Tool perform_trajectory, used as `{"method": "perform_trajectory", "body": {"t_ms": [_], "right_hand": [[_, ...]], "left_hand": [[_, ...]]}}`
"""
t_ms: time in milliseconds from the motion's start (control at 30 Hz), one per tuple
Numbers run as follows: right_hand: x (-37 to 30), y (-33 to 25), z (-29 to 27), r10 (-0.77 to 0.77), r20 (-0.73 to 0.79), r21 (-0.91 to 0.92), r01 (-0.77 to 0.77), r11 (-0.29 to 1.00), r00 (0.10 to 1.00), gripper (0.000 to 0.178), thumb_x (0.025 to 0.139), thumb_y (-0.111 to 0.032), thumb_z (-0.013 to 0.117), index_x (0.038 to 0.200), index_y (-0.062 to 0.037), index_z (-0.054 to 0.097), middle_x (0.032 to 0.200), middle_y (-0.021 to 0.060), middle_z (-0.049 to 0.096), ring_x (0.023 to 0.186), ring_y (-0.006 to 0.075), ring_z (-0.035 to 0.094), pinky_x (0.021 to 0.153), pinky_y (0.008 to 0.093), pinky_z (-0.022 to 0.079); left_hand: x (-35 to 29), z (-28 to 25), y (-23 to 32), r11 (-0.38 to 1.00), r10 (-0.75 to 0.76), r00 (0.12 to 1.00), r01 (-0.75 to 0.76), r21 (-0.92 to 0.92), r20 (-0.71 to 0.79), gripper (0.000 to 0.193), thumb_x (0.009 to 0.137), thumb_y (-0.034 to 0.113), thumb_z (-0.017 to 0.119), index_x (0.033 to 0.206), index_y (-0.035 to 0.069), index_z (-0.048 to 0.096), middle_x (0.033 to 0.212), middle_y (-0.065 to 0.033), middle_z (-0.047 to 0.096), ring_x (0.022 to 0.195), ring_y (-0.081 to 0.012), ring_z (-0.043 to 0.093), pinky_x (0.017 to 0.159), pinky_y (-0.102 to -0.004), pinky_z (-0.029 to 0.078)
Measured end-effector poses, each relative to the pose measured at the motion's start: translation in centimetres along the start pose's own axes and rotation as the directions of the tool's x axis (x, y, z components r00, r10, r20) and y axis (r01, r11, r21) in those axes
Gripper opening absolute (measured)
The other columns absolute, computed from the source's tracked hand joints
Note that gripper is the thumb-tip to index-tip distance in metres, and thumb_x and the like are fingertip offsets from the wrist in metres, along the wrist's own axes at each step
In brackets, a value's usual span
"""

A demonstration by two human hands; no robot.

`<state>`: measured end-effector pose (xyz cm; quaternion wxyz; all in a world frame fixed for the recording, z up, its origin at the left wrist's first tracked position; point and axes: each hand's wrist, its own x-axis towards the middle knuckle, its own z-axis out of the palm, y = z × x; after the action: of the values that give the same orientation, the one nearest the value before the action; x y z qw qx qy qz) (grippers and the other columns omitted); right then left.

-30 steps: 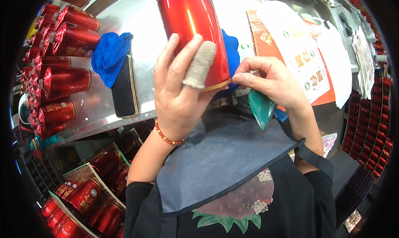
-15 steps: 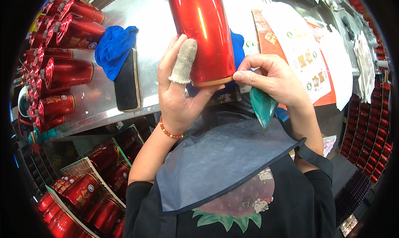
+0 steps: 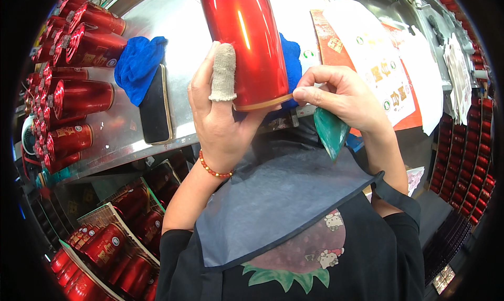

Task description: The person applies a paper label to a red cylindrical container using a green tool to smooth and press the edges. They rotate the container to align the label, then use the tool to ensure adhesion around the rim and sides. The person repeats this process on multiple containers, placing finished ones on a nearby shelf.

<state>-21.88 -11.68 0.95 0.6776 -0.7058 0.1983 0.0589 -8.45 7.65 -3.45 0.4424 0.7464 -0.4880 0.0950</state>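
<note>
- At the metal table's near edge, I saw the left hand cup the red cylinder, seemingly for steadiness.
- The right hand pinched its orange rim (green tool tucked in, likely for readiness).

On your worktop, a black phone lies near the front edge (a blue cloth touches it), and red containers crowd the left edge.
</note>
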Motion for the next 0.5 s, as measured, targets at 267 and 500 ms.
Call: {"method": "perform_trajectory", "body": {"t_ms": [267, 500], "right_hand": [[0.4, -0.2, 0.4, 0.011, 0.028, 0.027, -0.012, 1.0, 1.0, 0.02, 0.098, -0.021, 0.071, 0.097, -0.0011, 0.07, 0.085, 0.0005, 0.069, 0.079, 0.0052, 0.065, 0.072, 0.0213, 0.054], [0.1, 0.3, -0.1, 0.03, -0.068, -0.055, -0.034, 0.998, 0.997, 0.019, 0.097, -0.02, 0.072, 0.096, -0.0013, 0.07, 0.085, 0.0013, 0.069, 0.082, 0.0072, 0.065, 0.076, 0.0229, 0.052]], "left_hand": [[-0.4, -0.4, -0.9, 0.998, -0.011, 1.0, 0.012, -0.055, 0.025, 0.094, 0.075, 0.028, 0.091, 0.15, -0.002, 0.044, 0.145, -0.0201, 0.043, 0.132, -0.0365, 0.049, 0.107, -0.0443, 0.043], [-1.2, -1.1, -2.3, 0.974, -0.077, 0.99, 0.1, -0.204, 0.12, 0.083, 0.085, 0.03, 0.081, 0.15, -0.005, 0.042, 0.146, -0.0226, 0.044, 0.134, -0.0379, 0.047, 0.112, -0.0429, 0.039]]}}
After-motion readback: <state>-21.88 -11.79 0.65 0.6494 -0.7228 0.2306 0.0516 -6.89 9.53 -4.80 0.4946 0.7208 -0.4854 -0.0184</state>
